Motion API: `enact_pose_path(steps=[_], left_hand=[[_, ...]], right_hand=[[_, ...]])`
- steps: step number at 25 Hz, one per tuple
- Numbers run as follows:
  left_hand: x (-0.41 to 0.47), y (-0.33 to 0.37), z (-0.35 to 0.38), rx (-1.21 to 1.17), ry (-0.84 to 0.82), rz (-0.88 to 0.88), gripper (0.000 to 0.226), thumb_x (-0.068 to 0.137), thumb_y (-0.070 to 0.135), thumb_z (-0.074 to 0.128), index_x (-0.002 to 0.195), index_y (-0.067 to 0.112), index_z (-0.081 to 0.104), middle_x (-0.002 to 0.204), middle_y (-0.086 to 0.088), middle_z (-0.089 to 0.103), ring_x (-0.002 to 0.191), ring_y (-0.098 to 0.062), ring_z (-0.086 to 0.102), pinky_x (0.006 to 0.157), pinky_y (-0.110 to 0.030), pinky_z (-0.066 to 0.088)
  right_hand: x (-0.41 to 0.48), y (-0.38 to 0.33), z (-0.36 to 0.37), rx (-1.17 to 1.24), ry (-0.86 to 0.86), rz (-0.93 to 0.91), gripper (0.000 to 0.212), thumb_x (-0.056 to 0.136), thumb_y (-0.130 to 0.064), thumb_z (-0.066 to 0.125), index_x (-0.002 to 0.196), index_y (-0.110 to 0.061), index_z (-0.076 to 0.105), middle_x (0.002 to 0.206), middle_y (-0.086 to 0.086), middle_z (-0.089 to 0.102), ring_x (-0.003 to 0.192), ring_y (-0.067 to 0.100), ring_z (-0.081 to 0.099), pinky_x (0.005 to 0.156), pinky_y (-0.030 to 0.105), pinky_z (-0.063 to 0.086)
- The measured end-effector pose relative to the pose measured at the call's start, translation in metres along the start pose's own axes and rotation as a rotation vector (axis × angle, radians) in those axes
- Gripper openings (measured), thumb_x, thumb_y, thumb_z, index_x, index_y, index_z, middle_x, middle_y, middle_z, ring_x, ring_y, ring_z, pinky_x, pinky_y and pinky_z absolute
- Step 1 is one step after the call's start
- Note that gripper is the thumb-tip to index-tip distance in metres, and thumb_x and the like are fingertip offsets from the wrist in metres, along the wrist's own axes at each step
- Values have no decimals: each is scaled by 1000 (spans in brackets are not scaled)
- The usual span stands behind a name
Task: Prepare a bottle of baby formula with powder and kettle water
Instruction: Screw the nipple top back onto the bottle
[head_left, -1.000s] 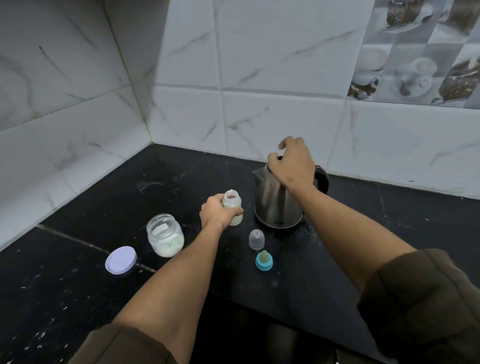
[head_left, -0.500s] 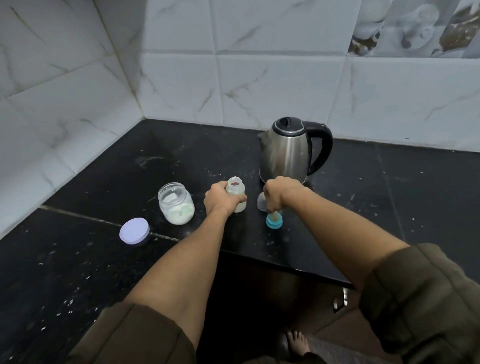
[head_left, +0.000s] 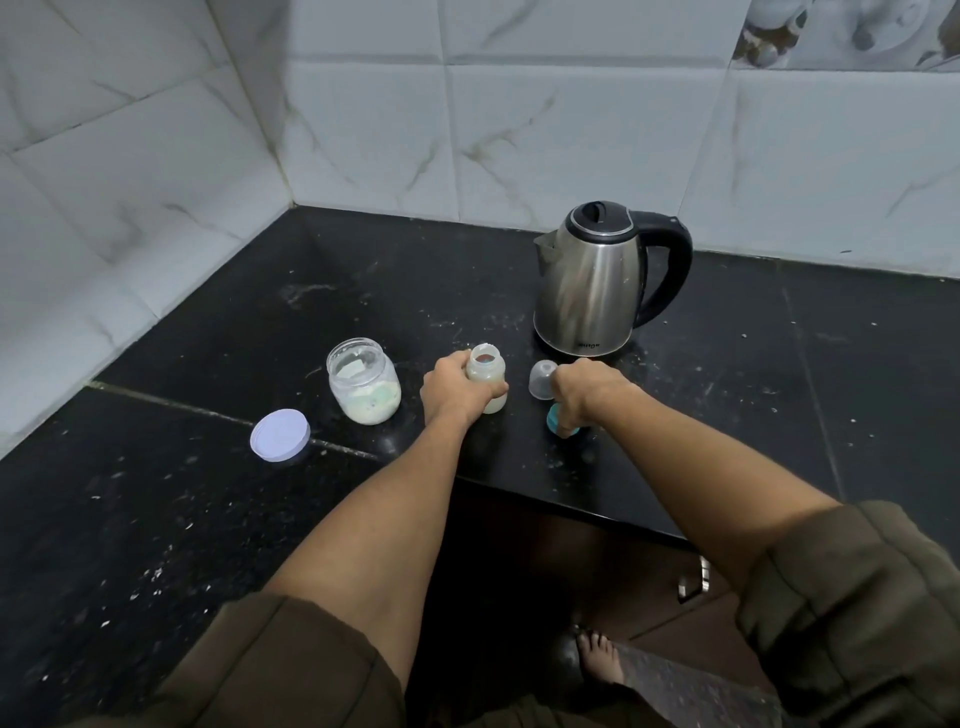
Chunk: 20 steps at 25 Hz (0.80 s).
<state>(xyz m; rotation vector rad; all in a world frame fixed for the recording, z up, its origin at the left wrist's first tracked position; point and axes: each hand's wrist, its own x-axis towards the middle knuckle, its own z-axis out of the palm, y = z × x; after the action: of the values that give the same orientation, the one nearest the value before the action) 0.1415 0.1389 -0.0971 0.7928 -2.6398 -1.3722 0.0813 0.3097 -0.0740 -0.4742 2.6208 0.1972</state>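
Teal collar in the right hand, open bottle in the left: capping stage, as judged.

Right hand (head_left: 584, 392): fingers curled down over the teal plastic screw collar with nipple (head_left: 554, 419), which sits low on the black speckled stone counter (head_left: 208, 322). Left hand (head_left: 451, 389): wrapped round the small translucent baby bottle of pale milky liquid (head_left: 487, 371), which stands upright on the counter, long axis vertical, mouth open upward. The bottle lies to the left of the collar, near it, with its mouth higher; the collar likely goes left and up onto it, and the right hand is the nearer. Clear plastic dome cap (head_left: 542, 378): between the hands, just beside the right. Stainless-steel electric kettle with black handle (head_left: 589, 291): behind; its brand mark (head_left: 588, 345) near the base is too small to read. Open glass jar of whitish powder (head_left: 363, 384) and flat lilac lid (head_left: 279, 434): to the left. No other writing seen.
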Motion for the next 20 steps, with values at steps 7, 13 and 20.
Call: enact_pose_path(steps=[7,13,20], left_hand=[[-4,1,-1,21,-17,-14,52,71,31,91,117,22,70,111,0,74,111,-23,66,98,-38,53],[2,-2,-7,6,-58,-34,59,69,31,93,124,22,70,115,1,75,110,-19,67,95,-35,53],[6,0,-12,58,-82,-36,31,70,33,92,95,29,74,94,7,75,94,-16,69,79,-31,52]], right_hand=[[-3,0,-52,175,124,-66,30,69,-36,76,92,-18,70,77,6,71,51,24,71,57,37,65],[10,-28,-85,457,237,-179,35,78,-31,81,108,-16,71,101,8,71,78,27,76,63,36,66],[20,-52,-90,336,161,-281,30,80,-24,81,107,-16,72,99,10,75,75,26,76,66,35,66]])
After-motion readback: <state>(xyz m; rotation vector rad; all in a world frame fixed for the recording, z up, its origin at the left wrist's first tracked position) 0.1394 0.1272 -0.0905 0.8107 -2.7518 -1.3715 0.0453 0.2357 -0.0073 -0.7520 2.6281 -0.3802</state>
